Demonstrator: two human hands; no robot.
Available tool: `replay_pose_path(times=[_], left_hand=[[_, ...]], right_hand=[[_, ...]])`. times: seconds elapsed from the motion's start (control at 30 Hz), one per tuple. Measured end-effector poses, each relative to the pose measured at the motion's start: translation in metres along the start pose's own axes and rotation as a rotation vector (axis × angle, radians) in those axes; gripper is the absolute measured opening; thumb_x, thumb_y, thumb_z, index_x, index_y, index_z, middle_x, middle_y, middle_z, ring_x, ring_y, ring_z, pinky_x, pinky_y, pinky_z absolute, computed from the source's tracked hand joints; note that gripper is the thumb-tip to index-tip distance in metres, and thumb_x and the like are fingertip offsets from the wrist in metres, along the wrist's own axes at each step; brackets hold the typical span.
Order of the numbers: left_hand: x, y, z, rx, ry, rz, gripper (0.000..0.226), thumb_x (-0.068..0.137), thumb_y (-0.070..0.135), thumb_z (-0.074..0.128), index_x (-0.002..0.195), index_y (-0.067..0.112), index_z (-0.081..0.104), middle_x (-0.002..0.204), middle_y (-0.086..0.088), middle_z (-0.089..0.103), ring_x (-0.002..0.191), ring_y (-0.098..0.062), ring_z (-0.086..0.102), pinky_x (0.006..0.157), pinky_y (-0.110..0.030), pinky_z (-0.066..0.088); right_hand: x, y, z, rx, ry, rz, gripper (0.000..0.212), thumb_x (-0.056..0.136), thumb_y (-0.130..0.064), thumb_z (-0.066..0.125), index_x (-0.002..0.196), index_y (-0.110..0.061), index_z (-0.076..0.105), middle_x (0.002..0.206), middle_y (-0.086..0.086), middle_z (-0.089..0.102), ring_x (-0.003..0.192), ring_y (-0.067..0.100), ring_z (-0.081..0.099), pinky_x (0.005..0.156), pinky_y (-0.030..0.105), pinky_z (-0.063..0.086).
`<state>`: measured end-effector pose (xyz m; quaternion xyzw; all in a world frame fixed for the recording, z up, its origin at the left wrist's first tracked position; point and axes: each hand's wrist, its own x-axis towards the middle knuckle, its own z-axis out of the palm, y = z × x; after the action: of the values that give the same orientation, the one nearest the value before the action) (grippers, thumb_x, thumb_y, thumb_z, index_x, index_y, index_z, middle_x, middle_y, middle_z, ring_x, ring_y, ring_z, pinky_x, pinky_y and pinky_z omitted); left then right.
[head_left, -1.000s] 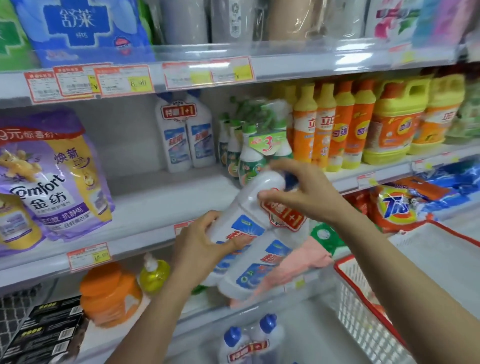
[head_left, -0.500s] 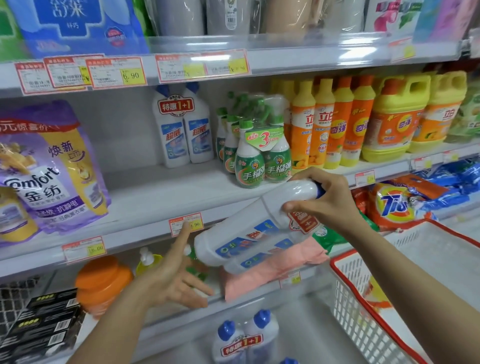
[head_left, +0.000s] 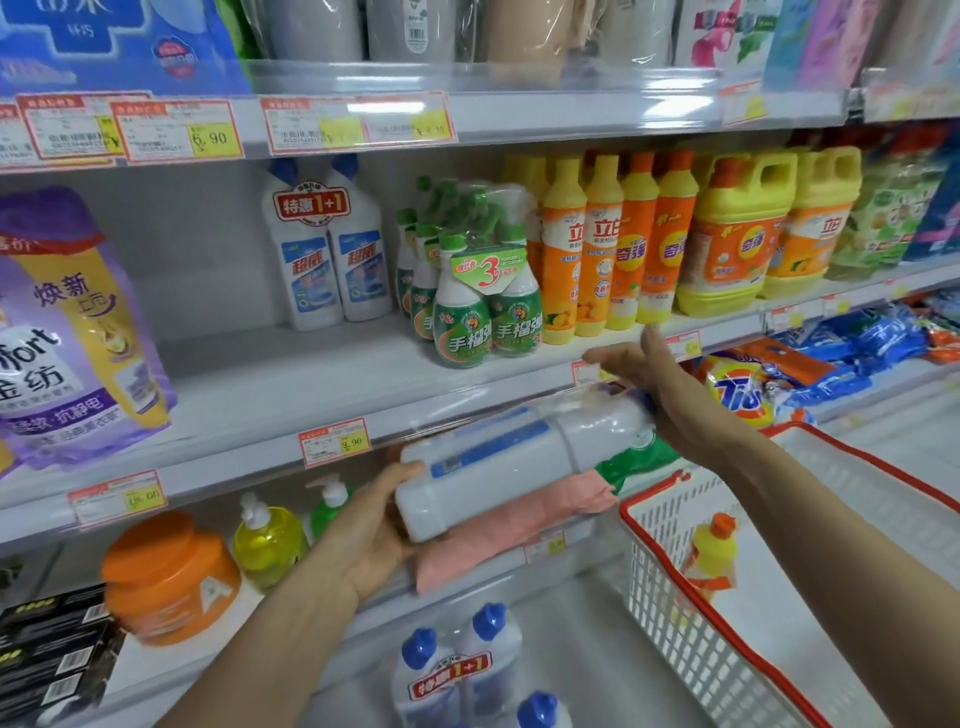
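Shifted since half a second ago: left hand (head_left: 369, 540) up from below onto the base of the twin-pack of cleaner bottles (head_left: 519, 457), now gripping it. Right hand (head_left: 670, 400) loosened at the neck end, fingers straight, only pressing. Pack rolled back-label up, held level just left of and above the basket (head_left: 655, 582). Probably heavy with liquid, with stiff plastic and slick shrink-wrap. Best taken at base and necks, not mid-wrap.

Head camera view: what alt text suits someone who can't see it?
A person holds a twin pack of white bottles sideways before shop shelves, left hand gripping its base, right hand flat against its top end. A red-rimmed basket is at right.
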<state>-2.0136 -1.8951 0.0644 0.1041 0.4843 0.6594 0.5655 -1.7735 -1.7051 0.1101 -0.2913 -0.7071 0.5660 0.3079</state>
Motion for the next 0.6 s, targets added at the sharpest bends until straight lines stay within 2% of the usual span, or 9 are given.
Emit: replay_pose_path(times=[0.1, 0.2, 0.27, 0.3, 0.37, 0.47, 0.6], left_hand=[[-0.002, -0.005, 0.005, 0.099, -0.021, 0.1, 0.058, 0.068, 0.013, 0.071, 0.125, 0.012, 0.058, 0.11, -0.014, 0.072, 0.094, -0.028, 0.072, 0.055, -0.036, 0.059], [-0.005, -0.009, 0.008, 0.202, -0.037, 0.164, 0.074, 0.06, 0.007, 0.075, 0.129, 0.023, 0.051, 0.102, -0.007, 0.075, 0.084, -0.025, 0.074, 0.055, -0.034, 0.058], [-0.007, -0.011, 0.009, 0.275, -0.11, 0.151, 0.083, 0.059, 0.006, 0.077, 0.135, 0.023, 0.047, 0.107, -0.005, 0.075, 0.093, -0.025, 0.073, 0.065, -0.039, 0.06], [-0.007, -0.011, 0.009, 0.325, -0.143, 0.148, 0.084, 0.059, 0.009, 0.079, 0.136, 0.019, 0.047, 0.11, -0.004, 0.074, 0.097, -0.024, 0.072, 0.071, -0.041, 0.059], [-0.007, -0.01, 0.013, 0.396, -0.153, 0.169, 0.076, 0.056, 0.027, 0.082, 0.128, 0.017, 0.058, 0.108, -0.003, 0.075, 0.095, -0.022, 0.073, 0.078, -0.042, 0.059], [-0.005, -0.014, 0.023, 0.466, -0.057, 0.255, 0.07, 0.047, 0.05, 0.08, 0.109, 0.023, 0.064, 0.097, 0.002, 0.077, 0.086, -0.015, 0.074, 0.068, -0.032, 0.059], [-0.005, -0.014, 0.029, 0.438, -0.063, 0.443, 0.064, 0.045, 0.041, 0.084, 0.104, 0.026, 0.063, 0.098, 0.006, 0.076, 0.086, -0.012, 0.074, 0.062, -0.024, 0.058]], right_hand=[[0.002, 0.005, -0.003, 0.017, 0.034, 0.418, 0.082, 0.063, -0.077, 0.063, 0.127, -0.027, 0.053, 0.132, 0.008, 0.057, 0.101, 0.028, 0.069, 0.075, 0.038, 0.059], [0.001, 0.02, -0.003, -0.048, 0.161, 0.575, 0.082, 0.052, -0.081, 0.065, 0.109, -0.023, 0.058, 0.106, 0.012, 0.069, 0.089, 0.032, 0.073, 0.071, 0.039, 0.061], [0.003, 0.031, -0.001, -0.103, 0.274, 0.535, 0.077, 0.058, -0.08, 0.064, 0.104, -0.018, 0.061, 0.098, 0.012, 0.071, 0.088, 0.031, 0.072, 0.072, 0.038, 0.06], [0.003, 0.035, 0.001, -0.091, 0.307, 0.482, 0.073, 0.063, -0.076, 0.066, 0.107, -0.018, 0.061, 0.097, 0.01, 0.071, 0.086, 0.028, 0.071, 0.068, 0.035, 0.058], [0.003, 0.04, 0.002, -0.04, 0.341, 0.345, 0.069, 0.064, -0.071, 0.068, 0.114, -0.023, 0.059, 0.097, 0.003, 0.07, 0.084, 0.021, 0.069, 0.062, 0.031, 0.055], [0.0, 0.042, 0.002, -0.056, 0.339, 0.187, 0.068, 0.063, -0.069, 0.068, 0.115, -0.028, 0.056, 0.108, 0.004, 0.067, 0.097, 0.024, 0.068, 0.082, 0.043, 0.06], [-0.004, 0.04, 0.002, -0.041, 0.246, 0.153, 0.068, 0.068, -0.066, 0.063, 0.123, -0.027, 0.05, 0.122, 0.006, 0.061, 0.108, 0.026, 0.064, 0.092, 0.042, 0.055]])
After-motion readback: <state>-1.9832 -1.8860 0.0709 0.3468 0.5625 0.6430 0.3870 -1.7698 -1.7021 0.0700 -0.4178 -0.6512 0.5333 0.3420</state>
